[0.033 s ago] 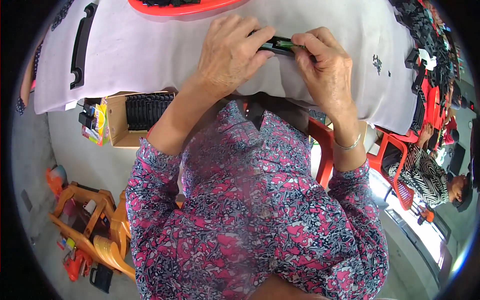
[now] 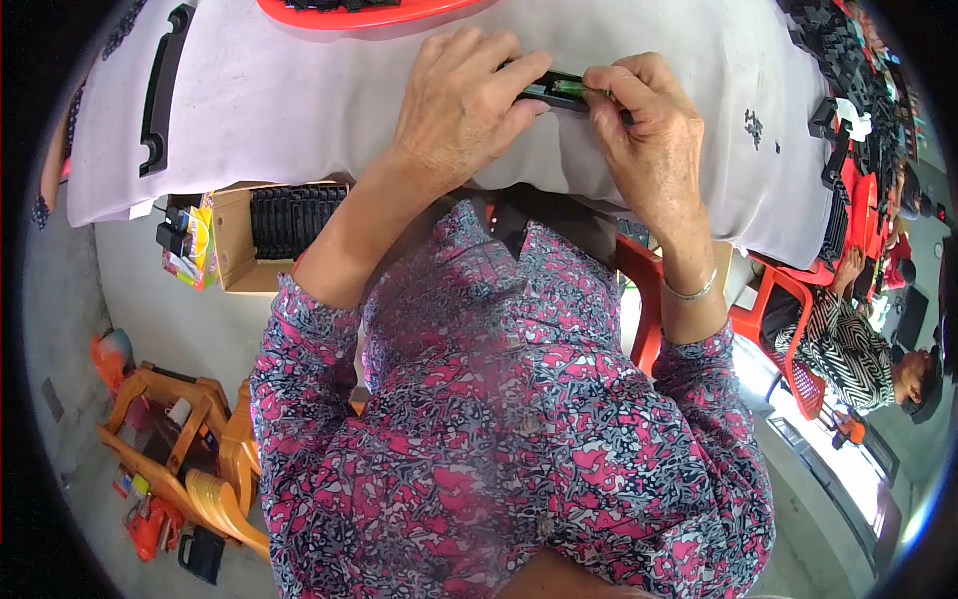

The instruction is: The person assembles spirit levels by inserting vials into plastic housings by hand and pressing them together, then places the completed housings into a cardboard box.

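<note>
My left hand (image 2: 454, 112) is closed on the left part of a long black plastic piece (image 2: 539, 93), thumb and fingers along its sides. In the channel of that piece lies a small green strip (image 2: 571, 88). My right hand (image 2: 654, 130) is closed at the other end, with thumb and forefinger pinched at the green strip's right tip. Those fingers hide the black piece's right end. Both hands are over the cloth-covered table. To the left, a long black plastic bar (image 2: 160, 100) with hooked ends lies on the cloth (image 2: 289, 110).
A red tray (image 2: 384, 20) holding black parts sits at the far edge. Small black bits (image 2: 753, 128) lie at right, near a heap of black parts (image 2: 848, 60). Below the table, a cardboard box (image 2: 235, 240) contains black pieces. Another person (image 2: 838, 339) sits at right by a red chair (image 2: 798, 349).
</note>
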Motion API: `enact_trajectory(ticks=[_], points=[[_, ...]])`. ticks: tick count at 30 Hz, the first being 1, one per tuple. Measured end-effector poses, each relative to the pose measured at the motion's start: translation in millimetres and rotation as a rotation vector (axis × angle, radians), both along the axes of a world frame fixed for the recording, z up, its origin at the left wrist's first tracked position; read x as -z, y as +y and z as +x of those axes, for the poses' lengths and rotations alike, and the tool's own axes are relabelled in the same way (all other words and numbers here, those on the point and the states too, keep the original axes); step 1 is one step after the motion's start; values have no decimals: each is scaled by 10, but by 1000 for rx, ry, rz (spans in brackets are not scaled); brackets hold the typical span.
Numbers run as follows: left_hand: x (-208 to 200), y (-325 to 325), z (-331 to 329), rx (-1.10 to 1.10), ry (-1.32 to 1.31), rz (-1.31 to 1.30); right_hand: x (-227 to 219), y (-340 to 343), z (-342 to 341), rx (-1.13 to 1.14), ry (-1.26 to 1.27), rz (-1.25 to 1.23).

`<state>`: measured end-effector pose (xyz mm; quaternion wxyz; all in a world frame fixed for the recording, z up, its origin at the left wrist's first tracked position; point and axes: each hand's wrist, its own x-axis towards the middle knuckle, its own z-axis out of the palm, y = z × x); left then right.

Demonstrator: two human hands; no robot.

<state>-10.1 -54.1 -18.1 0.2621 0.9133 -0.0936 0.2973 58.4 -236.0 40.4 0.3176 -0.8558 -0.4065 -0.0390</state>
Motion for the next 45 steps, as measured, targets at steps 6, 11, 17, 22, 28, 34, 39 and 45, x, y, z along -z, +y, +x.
enact_trajectory(ticks=[6,11,17,22,28,34,39,45], points=[[5,2,6,0,-15,-3,7,50,-56,109,-58,-7],[4,-7,2,-10,-28,1,16,95,-104,187,21,54],[13,-12,-8,-23,-9,-4,113,122,-130,267,37,99],[-16,-9,-28,2,40,-30,109,127,-126,278,54,122],[18,-10,-7,-22,-17,-12,156,145,-125,293,67,150],[-7,-12,-26,2,24,-33,181,84,-107,273,138,225],[-17,-12,-26,5,17,-34,195,99,-111,274,144,247],[38,-3,-6,-19,-5,-28,272,165,-155,313,60,277]])
